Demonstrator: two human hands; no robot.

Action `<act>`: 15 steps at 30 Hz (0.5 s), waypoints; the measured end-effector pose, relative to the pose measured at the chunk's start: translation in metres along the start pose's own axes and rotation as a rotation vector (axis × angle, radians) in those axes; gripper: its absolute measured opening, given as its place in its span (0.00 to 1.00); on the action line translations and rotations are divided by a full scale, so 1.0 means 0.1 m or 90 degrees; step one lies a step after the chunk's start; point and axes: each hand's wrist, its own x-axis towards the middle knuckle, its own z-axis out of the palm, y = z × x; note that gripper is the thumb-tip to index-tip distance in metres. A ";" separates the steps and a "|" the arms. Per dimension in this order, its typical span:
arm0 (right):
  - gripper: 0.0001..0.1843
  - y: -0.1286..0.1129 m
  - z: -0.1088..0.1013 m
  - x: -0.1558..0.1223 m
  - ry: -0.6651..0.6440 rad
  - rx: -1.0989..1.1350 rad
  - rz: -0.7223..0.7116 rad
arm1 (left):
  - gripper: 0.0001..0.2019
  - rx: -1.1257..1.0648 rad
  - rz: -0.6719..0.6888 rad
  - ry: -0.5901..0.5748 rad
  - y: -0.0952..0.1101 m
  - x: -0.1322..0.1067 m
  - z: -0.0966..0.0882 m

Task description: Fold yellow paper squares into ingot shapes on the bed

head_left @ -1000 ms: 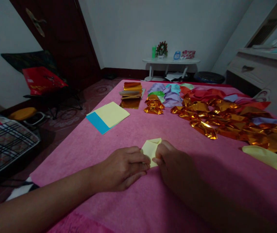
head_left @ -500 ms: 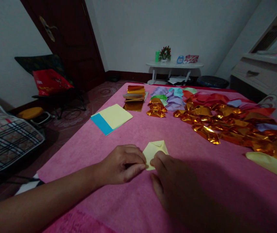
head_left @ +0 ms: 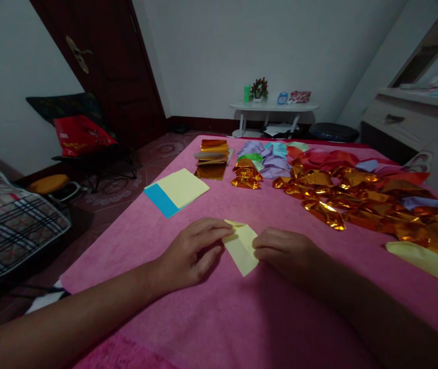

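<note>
Left hand [head_left: 188,252] partly spread, right hand [head_left: 293,254] pinching folded yellow paper [head_left: 243,251], between the two

The folded paper [head_left: 242,253] is placed at the bench [head_left: 126,246], between the left hand [head_left: 190,251] and the right hand [head_left: 290,251]. Behind the folded paper, to its left, a pile of sheets [head_left: 182,187] is laid. Farther behind it, a little left, a stack of paper [head_left: 213,159] is set. Behind it and to its right, many folded pieces [head_left: 320,177] are spread, and well to its right one long piece [head_left: 428,262] is laid. Far behind it, a plant [head_left: 259,91] is stood on a second bench [head_left: 272,107]. Far behind it, to the left, a bag [head_left: 82,136] is put on a chair [head_left: 65,105].
</note>
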 end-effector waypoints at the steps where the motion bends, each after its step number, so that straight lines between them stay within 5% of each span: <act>1: 0.14 0.05 0.00 -0.01 0.005 0.007 -0.021 | 0.21 0.007 0.016 -0.025 -0.01 0.00 0.02; 7: 0.14 0.05 -0.01 -0.04 0.015 0.034 -0.017 | 0.16 0.063 0.070 -0.165 -0.04 -0.01 0.03; 15: 0.13 -0.10 -0.03 -0.04 0.071 0.070 0.038 | 0.09 0.269 0.261 -0.230 0.02 0.22 -0.05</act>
